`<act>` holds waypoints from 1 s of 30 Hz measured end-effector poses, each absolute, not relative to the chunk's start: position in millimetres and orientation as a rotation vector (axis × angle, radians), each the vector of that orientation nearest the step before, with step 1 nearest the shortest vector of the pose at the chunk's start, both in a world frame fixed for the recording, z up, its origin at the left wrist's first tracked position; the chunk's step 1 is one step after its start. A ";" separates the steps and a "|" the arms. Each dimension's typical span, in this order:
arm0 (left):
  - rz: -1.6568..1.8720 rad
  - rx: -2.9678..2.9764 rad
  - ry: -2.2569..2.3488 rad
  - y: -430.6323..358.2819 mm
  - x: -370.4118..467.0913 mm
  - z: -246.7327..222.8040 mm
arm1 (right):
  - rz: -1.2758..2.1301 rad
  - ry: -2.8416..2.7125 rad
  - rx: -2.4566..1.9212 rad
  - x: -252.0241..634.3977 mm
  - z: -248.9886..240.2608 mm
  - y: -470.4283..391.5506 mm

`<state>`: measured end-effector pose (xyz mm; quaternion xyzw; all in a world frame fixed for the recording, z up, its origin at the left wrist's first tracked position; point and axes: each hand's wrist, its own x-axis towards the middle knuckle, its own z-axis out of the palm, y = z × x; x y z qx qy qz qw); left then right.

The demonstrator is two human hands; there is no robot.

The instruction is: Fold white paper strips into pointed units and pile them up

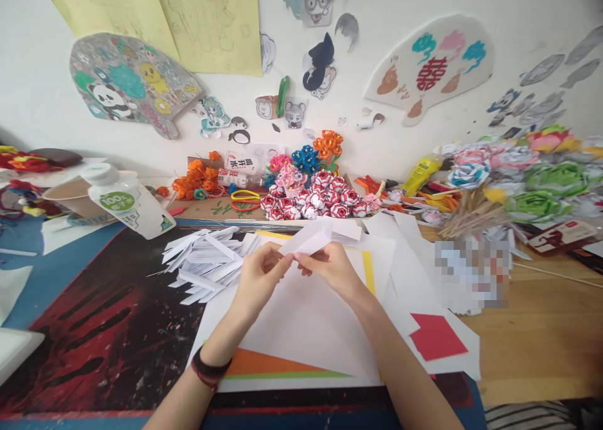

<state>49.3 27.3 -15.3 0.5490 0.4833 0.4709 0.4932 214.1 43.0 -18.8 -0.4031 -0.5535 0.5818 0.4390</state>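
Note:
A white piece of folded paper (pixel 308 238) is held up between my two hands, above the white sheets. My left hand (pixel 261 279) pinches its lower left edge with thumb and fingers. On the other side, my right hand (pixel 332 267) grips the paper's lower right part, its thumb close to the left thumb. To the left lies a loose pile of folded white strips (pixel 207 263). Beneath the hands are large white sheets (pixel 301 329), with orange paper (pixel 264 364) and a thin green edge showing under them.
A white bottle (pixel 129 204) and a paper cup (pixel 70 198) stand at the left. Red-white paper flowers (pixel 320 198) line the back. At the right are a red paper piece (pixel 438 337), bundled sticks (pixel 471 213) and a yellow bottle (pixel 421 174).

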 end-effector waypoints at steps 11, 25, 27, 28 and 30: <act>1.030 1.274 1.088 27.5 40.3 -5.9 | 1.534 -1.449 -0.917 217.4 -13.7 39.8; 1.111 1.328 1.194 24.3 45.7 -7.4 | 1.340 -1.442 -1.084 224.7 -18.6 45.0; 1.123 1.309 1.185 24.6 45.3 -7.3 | 1.339 -1.440 -1.065 227.0 -18.4 46.0; 1.125 1.301 1.184 24.6 45.3 -7.0 | 1.341 -1.438 -1.065 228.1 -18.4 46.5; 1.131 1.284 1.181 24.4 44.9 -6.0 | 1.342 -1.429 -1.076 230.8 -18.1 47.8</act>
